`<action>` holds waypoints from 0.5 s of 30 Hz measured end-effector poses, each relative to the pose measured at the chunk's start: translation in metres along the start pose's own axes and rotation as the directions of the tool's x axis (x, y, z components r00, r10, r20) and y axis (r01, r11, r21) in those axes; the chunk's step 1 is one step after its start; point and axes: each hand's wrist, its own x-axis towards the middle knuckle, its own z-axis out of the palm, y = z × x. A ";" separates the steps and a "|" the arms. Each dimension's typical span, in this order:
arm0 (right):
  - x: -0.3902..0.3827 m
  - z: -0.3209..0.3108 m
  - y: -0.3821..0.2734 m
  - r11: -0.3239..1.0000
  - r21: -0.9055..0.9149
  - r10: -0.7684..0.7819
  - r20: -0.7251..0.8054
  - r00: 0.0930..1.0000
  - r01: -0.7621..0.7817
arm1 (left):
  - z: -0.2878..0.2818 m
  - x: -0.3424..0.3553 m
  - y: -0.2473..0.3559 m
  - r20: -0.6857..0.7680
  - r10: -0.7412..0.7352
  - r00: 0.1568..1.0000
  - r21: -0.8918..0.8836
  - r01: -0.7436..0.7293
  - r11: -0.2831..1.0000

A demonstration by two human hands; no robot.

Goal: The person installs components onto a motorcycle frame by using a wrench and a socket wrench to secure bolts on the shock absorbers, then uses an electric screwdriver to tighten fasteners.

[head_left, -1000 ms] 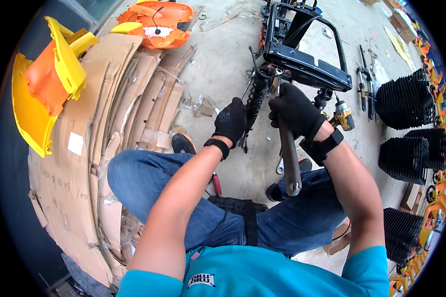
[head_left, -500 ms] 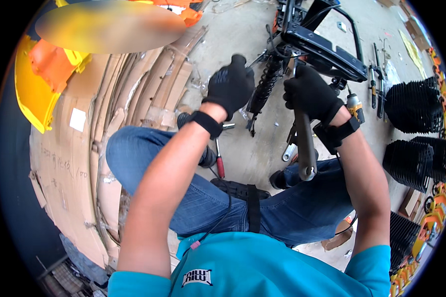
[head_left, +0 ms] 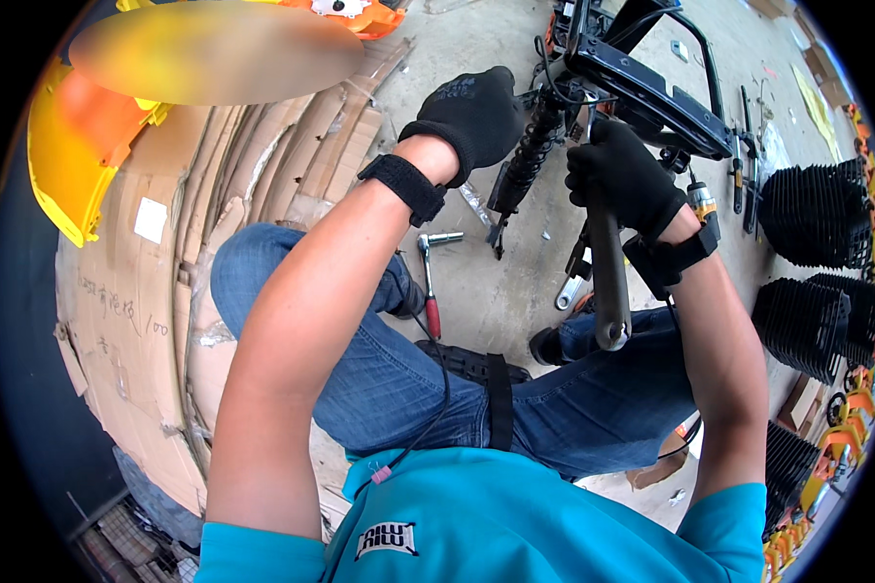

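Observation:
My left hand [head_left: 472, 112], in a black glove, is closed beside the top of a black coil-spring shock [head_left: 535, 146] on a black metal frame [head_left: 632, 78]; what it grips is hidden. My gloved right hand [head_left: 622, 175] is wrapped round a long grey metal bar [head_left: 608, 282] that runs down toward my right thigh, with a hole in its lower end. A yellow power drill [head_left: 702, 197] shows just right of that hand. A red-handled ratchet [head_left: 433, 311] lies on the floor between my legs, and a silver wrench [head_left: 569, 291] lies left of the bar.
Stacked cardboard [head_left: 146, 340] lies at left, with yellow and orange plastic panels [head_left: 68, 165] on it. Black fork-like parts [head_left: 744, 175] lie right of the frame, beside several stacks of black crates [head_left: 807, 209]. Yellow and orange parts [head_left: 846, 418] line the far right.
My left hand has moved forward, away from my body, toward the shock's upper end. My right hand stays on the bar. The view has shifted slightly, showing more of the ratchet.

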 end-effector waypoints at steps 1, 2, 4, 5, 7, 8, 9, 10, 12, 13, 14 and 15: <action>0.001 0.001 0.002 1.000 0.012 -0.006 0.006 1.000 0.006 | 0.000 0.000 0.000 -0.005 0.000 1.000 0.004 0.000 1.000; 0.002 -0.001 0.004 1.000 0.023 -0.015 0.005 1.000 0.015 | 0.000 0.002 0.002 -0.011 0.007 1.000 0.006 -0.007 1.000; 0.006 -0.002 0.012 0.998 -0.062 0.013 0.042 0.999 -0.010 | 0.000 0.004 0.006 0.003 0.003 1.000 0.016 -0.003 1.000; 0.009 -0.005 0.011 0.994 -0.107 0.024 0.058 0.998 -0.018 | -0.002 0.007 0.007 0.005 0.004 1.000 0.022 -0.004 1.000; 0.005 -0.006 0.010 0.987 -0.161 0.000 0.114 0.993 0.019 | 0.005 0.012 -0.006 -0.057 0.198 0.978 0.020 -0.197 0.980; 0.009 -0.010 0.017 0.955 -0.264 -0.103 0.127 0.987 0.133 | 0.011 0.012 -0.011 -0.060 0.226 0.972 0.008 -0.226 0.974; 0.010 -0.009 0.025 0.853 -0.419 -0.271 0.153 0.950 0.310 | 0.016 0.010 -0.015 -0.114 0.261 0.958 0.027 -0.260 0.965; 0.013 -0.012 0.032 0.736 -0.541 -0.382 0.162 0.910 0.406 | 0.019 0.006 -0.004 -0.086 0.194 0.977 0.076 -0.188 0.979; 0.015 -0.010 0.028 0.568 -0.656 -0.500 0.205 0.841 0.497 | 0.017 0.002 -0.002 -0.158 0.230 0.960 0.086 -0.219 0.972; 0.012 -0.012 0.025 0.516 -0.689 -0.521 0.218 0.825 0.509 | 0.019 -0.002 0.007 -0.151 0.209 0.966 0.074 -0.200 0.977; 0.009 -0.013 0.019 0.203 -0.824 -0.448 0.402 0.799 0.529 | 0.014 -0.006 0.020 -0.039 0.102 0.994 0.097 -0.098 0.990; 0.004 -0.011 0.013 0.192 -0.832 -0.439 0.402 0.804 0.521 | 0.014 -0.011 0.027 0.053 0.028 0.998 0.130 -0.035 0.991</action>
